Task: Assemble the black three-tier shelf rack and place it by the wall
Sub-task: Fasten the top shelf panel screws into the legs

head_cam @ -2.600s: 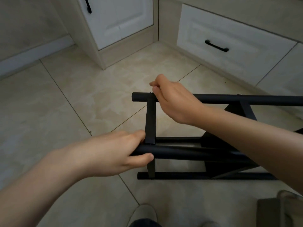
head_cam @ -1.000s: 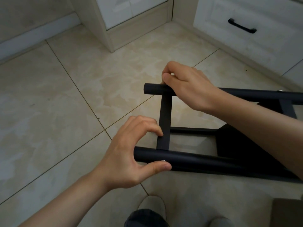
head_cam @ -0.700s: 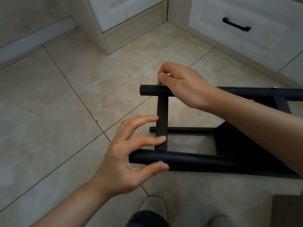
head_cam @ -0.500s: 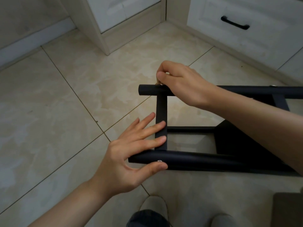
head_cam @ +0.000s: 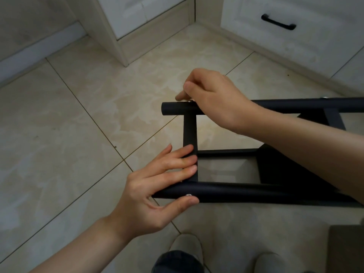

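left hand [head_cam: 157, 194] spread open, straight fingers laid flat on the near end of the short crossbar [head_cam: 190, 131], thumb pressed against the near tube [head_cam: 246, 192] just beside a small silver screw head [head_cam: 189, 194]. right hand [head_cam: 212, 97] curled over the joint of crossbar and far tube [head_cam: 295, 105], fingertips pinched together on a small pale glint, seemingly a second screw [head_cam: 190, 100], mostly hidden.

black shelf rack [head_cam: 226, 152] lying on its side on the tiled floor [head_cam: 78, 134], left end between both hands, right end running out of view, well apart from the white cabinets [head_cam: 295, 46] at the far side and not yet by any wall.

judged stiff painted metal, light enough to tip upright with two hands, but smooth and round in the tubes, so apt to roll or slip in a loose grasp. best taken by wrapping both long tubes close to a crossbar joint, never by the dark shelf panel [head_cam: 285, 170] alone. likely to wobble with joints not fully tightened; likely to scrape the tile if dragged.

no brand, label or readable writing anywhere on rack, cabinets or floor.
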